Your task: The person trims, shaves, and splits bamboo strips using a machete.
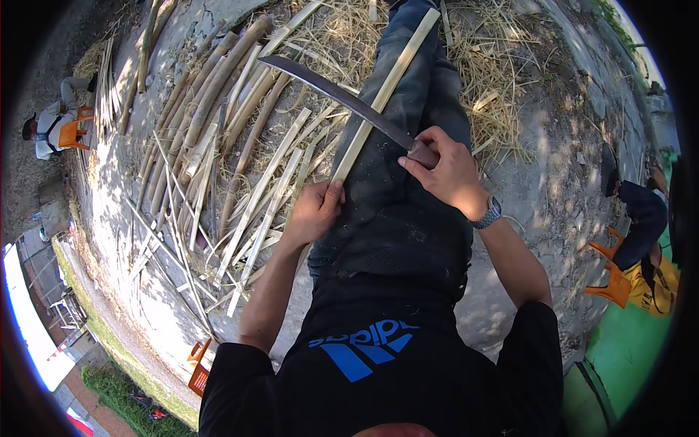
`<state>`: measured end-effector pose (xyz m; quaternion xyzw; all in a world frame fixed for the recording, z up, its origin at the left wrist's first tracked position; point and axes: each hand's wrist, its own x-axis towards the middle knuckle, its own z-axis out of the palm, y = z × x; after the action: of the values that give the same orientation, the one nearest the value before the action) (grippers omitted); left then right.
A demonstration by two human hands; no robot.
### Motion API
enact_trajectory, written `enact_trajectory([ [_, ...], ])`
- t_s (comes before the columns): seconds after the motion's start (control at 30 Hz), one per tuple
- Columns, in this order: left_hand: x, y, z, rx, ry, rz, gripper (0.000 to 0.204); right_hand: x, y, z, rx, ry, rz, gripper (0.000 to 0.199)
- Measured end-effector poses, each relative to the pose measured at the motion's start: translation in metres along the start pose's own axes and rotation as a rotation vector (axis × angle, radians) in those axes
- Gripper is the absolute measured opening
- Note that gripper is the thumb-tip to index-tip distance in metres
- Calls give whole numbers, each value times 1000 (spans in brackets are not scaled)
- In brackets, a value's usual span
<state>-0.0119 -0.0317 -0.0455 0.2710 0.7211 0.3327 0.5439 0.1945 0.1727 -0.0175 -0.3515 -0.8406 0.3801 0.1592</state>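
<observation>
My left hand [317, 210] is closed on the near end of a long, pale bamboo strip [403, 63], thumb on top. The strip slants away over my outstretched legs in dark trousers. In my right hand [451, 175] is the handle of a machete [335, 93]. Its long dark blade points to the far left and crosses above the strip; whether blade and strip touch I cannot tell. The fingers of my right hand wrap round the handle.
To the left lie bamboo poles [202, 109] and split bamboo strips [273, 193]. Curly shavings [502, 109] cover the ground at the far right. People sit on orange chairs at far left [73, 133] and right [610, 282].
</observation>
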Motion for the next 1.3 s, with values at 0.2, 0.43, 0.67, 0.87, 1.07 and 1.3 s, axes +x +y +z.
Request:
enact_trajectory([
  [0.2,-1,4,4,60,53,22,48,3,3,5,-246,-134,-2,48],
  [0.43,-5,5,10,152,116,165,48,-1,1,12,-295,-215,-79,62],
  [0.67,10,1,6,-71,39,28,48,38,14,6,-339,-61,-31,62],
  [0.87,-4,-10,14,-98,-2,70,46,10,20,8,-371,-141,-232,60],
  [1.07,0,14,21,-275,-27,-61,44,36,24,-5,-377,-78,-39,61],
  [1.3,-35,0,14,33,79,62,47,43,62,-31,-452,-64,-70,66],
])
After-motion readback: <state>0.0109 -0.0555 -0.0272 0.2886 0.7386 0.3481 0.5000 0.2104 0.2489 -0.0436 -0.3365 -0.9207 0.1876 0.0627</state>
